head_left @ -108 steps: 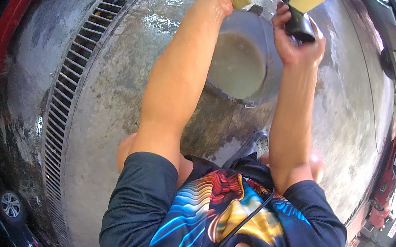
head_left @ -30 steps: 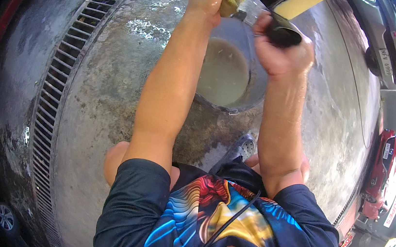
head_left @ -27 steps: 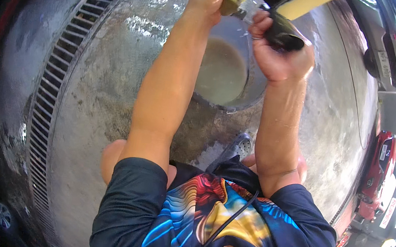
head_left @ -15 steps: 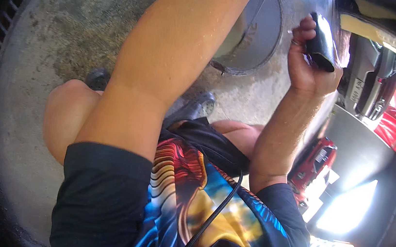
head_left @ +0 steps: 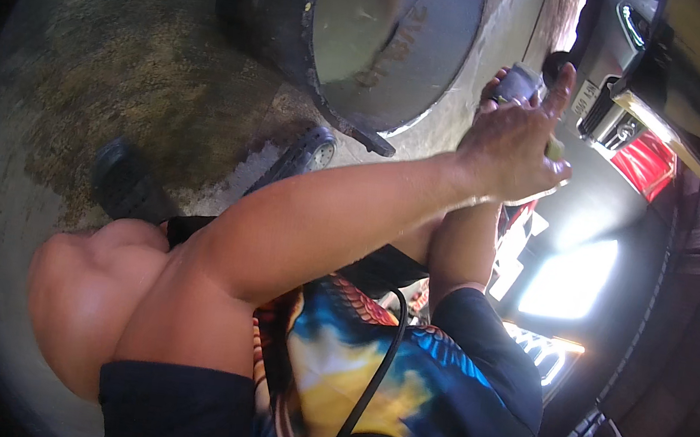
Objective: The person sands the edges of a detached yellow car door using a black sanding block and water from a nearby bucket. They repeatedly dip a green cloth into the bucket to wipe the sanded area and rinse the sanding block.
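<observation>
My left hand (head_left: pixel 509 146) reaches across my body to the right, its index finger stretched out. Between its thumb and fingers shows a bit of a pale yellow-green thing (head_left: pixel 555 149), too small to name. Just behind it, my right hand (head_left: pixel 487 93) is partly hidden, with its fingers bent round a dark, glossy, curved piece (head_left: pixel 518 82). That piece looks bluish where light falls on it, and my left hand covers its lower part. Whether my left hand touches it, I cannot tell.
A large dark tub (head_left: pixel 262 6) with cloudy water stands ahead, left of my hands. My feet, in dark clogs (head_left: pixel 310 149), are on the wet concrete floor (head_left: pixel 88 94) near it. To the right are a parked vehicle (head_left: pixel 624 51) and a red thing (head_left: pixel 645 166).
My left arm has come back from the tub side and swung right, to my right hand. The dark piece is now partly covered. The view has shifted, showing more of the tub.
</observation>
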A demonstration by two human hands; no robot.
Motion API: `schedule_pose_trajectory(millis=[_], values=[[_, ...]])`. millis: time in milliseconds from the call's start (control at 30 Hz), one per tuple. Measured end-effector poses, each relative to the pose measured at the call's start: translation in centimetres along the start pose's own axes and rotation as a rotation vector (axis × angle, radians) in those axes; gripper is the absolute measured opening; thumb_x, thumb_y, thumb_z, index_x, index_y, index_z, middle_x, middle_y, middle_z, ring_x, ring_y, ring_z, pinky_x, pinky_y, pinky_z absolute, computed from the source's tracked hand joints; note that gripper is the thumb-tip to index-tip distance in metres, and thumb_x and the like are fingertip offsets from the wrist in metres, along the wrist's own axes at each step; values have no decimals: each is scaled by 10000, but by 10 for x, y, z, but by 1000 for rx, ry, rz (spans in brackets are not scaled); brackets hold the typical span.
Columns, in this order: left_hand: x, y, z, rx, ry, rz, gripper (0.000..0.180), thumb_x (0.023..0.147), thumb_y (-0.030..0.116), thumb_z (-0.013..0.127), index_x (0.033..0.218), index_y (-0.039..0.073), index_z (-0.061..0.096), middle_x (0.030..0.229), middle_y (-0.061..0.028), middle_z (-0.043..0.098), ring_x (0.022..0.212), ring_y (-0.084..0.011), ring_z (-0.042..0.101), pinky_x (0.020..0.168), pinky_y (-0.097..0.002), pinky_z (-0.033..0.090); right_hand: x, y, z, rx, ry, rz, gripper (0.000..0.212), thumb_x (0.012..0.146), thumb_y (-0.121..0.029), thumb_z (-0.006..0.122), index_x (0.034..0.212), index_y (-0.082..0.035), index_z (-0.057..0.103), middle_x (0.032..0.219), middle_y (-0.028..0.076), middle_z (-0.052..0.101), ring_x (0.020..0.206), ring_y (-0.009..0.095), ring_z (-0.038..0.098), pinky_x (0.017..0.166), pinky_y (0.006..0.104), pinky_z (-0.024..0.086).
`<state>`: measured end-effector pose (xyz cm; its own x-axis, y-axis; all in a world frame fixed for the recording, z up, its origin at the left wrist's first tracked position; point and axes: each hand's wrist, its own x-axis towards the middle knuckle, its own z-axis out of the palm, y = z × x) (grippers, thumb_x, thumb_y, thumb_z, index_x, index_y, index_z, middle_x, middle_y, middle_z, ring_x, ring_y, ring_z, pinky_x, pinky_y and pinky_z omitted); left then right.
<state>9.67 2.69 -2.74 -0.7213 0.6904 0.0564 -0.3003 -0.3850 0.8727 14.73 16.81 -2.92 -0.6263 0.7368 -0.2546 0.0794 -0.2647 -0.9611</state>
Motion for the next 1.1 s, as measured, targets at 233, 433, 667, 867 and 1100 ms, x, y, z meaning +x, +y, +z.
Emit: schedule_pose_trajectory(millis=[233, 433, 667, 867, 1100], values=[[3, 16, -5, -206, -121, 78, 1182, 858, 366, 697, 1646, -49, -80, 1054, -361, 692, 1102, -483, 674, 1096, -560, 460, 50, 7, -35, 122, -84, 184, 464, 1095, -378, 436, 1266, 22, 597, 1108, 227, 692, 989, 368, 710, 859, 470, 631], [0, 43, -5, -528, -155, 52, 1217, 783, 268, 705, 1639, -52, -98, 982, -269, 680, 960, -426, 680, 954, -458, 521, 49, 9, -33, -88, 63, 87, 427, 1099, -360, 414, 1225, 2, 604, 1048, 195, 690, 910, 310, 710, 751, 411, 633], [1, 60, -10, -676, -134, 35, 1176, 789, 243, 704, 1596, -159, -50, 1052, -288, 665, 1013, -431, 656, 999, -465, 489, 38, 12, -7, -166, 103, 36, 405, 1100, -360, 404, 1194, -20, 603, 1018, 158, 694, 873, 274, 708, 721, 383, 611], [-13, 65, 4, -706, -41, 201, 1214, 793, 141, 687, 1564, -144, -207, 962, -216, 702, 894, -347, 707, 879, -379, 552, 39, 11, -12, -171, 87, -3, 398, 1094, -358, 408, 1191, -28, 607, 1018, 148, 694, 879, 264, 702, 728, 381, 601], [-15, 38, 23, -301, -94, 41, 1260, 800, 359, 744, 1570, -199, -82, 1005, -307, 681, 984, -469, 684, 961, -498, 546, 41, 6, -24, -121, 38, -27, 433, 1089, -342, 406, 1275, 7, 581, 1087, 199, 684, 935, 307, 702, 765, 393, 625]])
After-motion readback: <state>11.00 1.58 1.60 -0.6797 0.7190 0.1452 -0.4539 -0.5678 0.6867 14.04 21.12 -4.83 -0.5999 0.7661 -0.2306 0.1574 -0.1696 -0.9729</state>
